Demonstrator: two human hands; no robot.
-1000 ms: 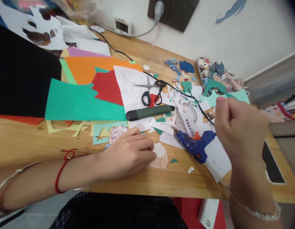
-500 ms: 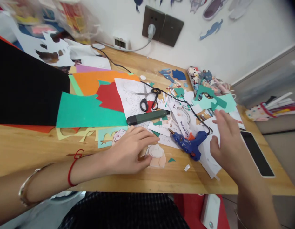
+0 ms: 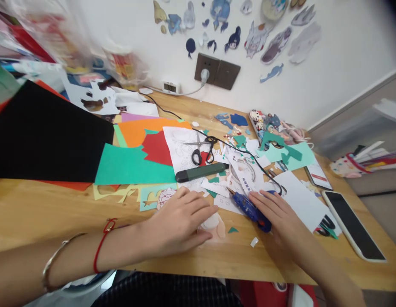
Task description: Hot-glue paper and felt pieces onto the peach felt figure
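My left hand (image 3: 181, 221) hovers low over or rests by a small cut-out of layered peach and white paper (image 3: 217, 225). Its thumb and fingers are apart, and they cover part of that cut-out. Across the handle of a blue hot glue gun (image 3: 245, 208) lies my right hand (image 3: 281, 215), fingers stretched out and its thumb hidden. The gun lies on the paper scraps, its nozzle pointing up and left. A dark green utility knife (image 3: 202, 172) and black-handled scissors (image 3: 202, 149) lie beyond my left hand.
Coloured sheets, black (image 3: 53, 136), green (image 3: 130, 166) and orange (image 3: 137, 128), cover the left side. A phone (image 3: 354, 226) lies at the right edge, near a pen holder (image 3: 348, 165). The gun's black cord (image 3: 242, 150) crosses the scraps. A socket (image 3: 217, 70) is on the wall.
My right hand has come down and left onto the glue gun. My left hand stays beside the paper cut-out. The camera view has tilted up, showing more of the wall.
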